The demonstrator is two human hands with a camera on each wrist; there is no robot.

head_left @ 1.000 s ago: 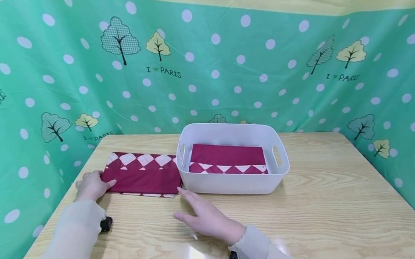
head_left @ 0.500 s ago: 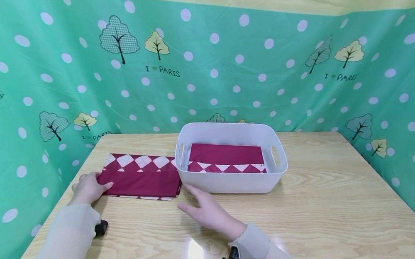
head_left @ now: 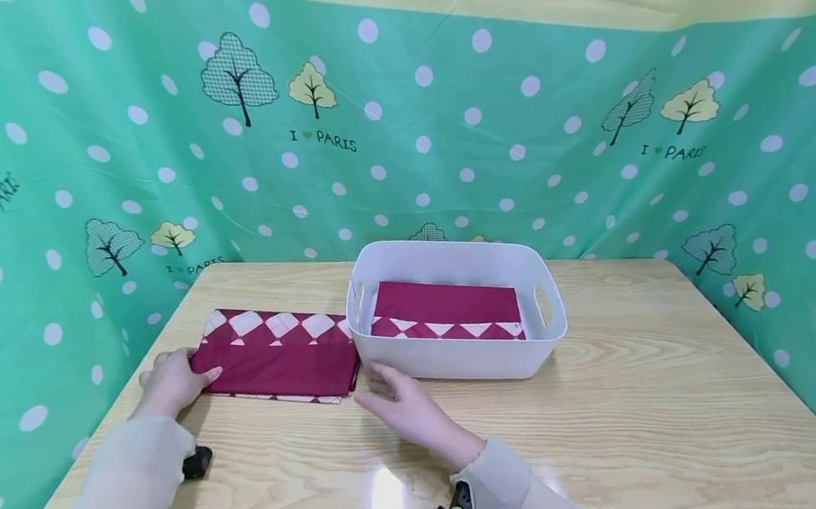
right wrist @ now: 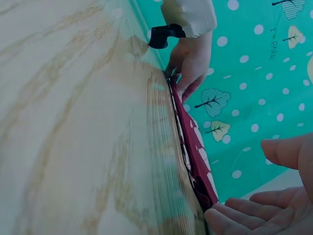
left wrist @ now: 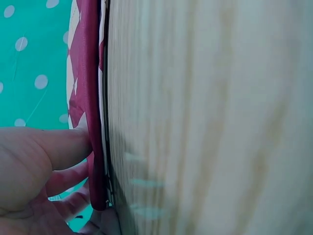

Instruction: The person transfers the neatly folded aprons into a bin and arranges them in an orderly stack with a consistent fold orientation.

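Note:
A folded maroon cloth point(head_left: 279, 366) with a band of white diamonds lies flat at the left of the table. My left hand point(head_left: 173, 382) grips its left end, thumb on top. In the left wrist view the thumb point(left wrist: 68, 147) presses the cloth's edge point(left wrist: 90, 98) and the fingers curl round the end. My right hand point(head_left: 412, 414) is by the cloth's near right corner, in front of the white basket point(head_left: 455, 362). Its fingers are spread and hold nothing; in the right wrist view the fingertips point(right wrist: 220, 215) come close to the cloth, and contact is hard to tell.
Inside the basket lies another folded maroon cloth point(head_left: 450, 304) with white diamonds. The basket stands against the first cloth's right end. A green dotted curtain point(head_left: 439, 120) hangs behind and beside the wooden table point(head_left: 650, 395).
The left hand and the cloth have shifted slightly toward the near edge of the table. My right hand has moved a little to the right, nearer the basket's front. The basket stays in place.

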